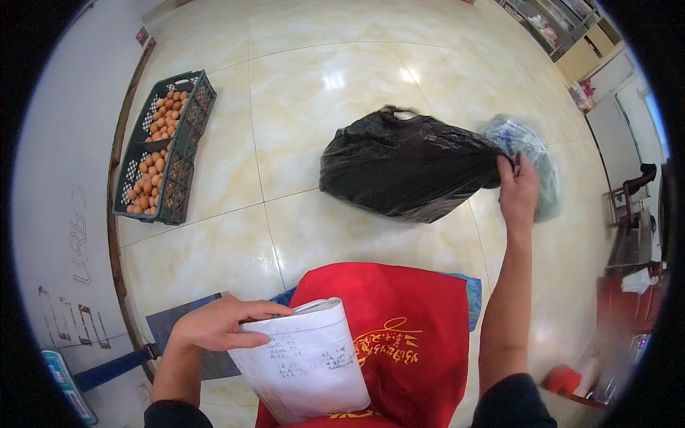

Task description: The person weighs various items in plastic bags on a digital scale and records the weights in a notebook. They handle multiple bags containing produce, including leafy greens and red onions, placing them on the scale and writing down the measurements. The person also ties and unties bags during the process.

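A notebook (316, 369) with handwriting on its page is gripped at its upper left edge by my left hand (230, 323). It is folded back and rests against the red apron (412, 310) over my lap. My right hand (519, 184), arm stretched forward, pinches the gathered end of a black plastic bag (412, 166). The bag bulges and lies on the tiled floor, its contents hidden. Just behind my right hand sits a translucent plastic bag (548, 160) with something greenish inside, partly covered by the hand and the black bag.
A dark green plastic crate (187, 155) of brown eggs (155, 166) stands on the floor by the left wall. Nearer me is a platform scale (219, 348) with a blue post (115, 369). Wooden furniture (623, 206) and a red cabinet (621, 305) line the right side.
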The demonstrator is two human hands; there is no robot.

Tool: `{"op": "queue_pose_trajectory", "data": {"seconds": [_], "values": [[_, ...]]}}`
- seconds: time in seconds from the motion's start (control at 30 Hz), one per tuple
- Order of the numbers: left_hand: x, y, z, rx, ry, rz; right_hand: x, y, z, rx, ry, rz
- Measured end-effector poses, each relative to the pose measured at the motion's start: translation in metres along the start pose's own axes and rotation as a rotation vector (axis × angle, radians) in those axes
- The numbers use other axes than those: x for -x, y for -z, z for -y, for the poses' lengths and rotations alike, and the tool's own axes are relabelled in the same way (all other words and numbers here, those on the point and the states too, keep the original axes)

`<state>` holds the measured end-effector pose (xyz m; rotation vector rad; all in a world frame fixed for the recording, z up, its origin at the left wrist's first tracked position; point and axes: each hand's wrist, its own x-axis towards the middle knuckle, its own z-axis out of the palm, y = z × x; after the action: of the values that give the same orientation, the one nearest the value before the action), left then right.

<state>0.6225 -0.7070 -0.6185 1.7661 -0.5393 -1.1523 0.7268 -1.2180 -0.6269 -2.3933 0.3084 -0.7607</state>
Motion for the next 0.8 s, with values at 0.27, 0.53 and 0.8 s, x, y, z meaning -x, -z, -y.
{"op": "queue_pose_trajectory", "data": {"seconds": [0.27,0.53,0.8], "values": [[0.005,-0.01,0.029,0.187,0.019,-0.142,0.097,0.02,0.104,-0.084,-0.188,0.523],[0.009,0.005,0.046,0.32,-0.137,-0.258,0.201,-0.009,0.141,-0.698,-0.219,1.612],[-0.014,-0.02,0.12,1.041,-0.815,-0.229,0.224,-0.025,0.158,-1.054,-0.274,1.375]]}}
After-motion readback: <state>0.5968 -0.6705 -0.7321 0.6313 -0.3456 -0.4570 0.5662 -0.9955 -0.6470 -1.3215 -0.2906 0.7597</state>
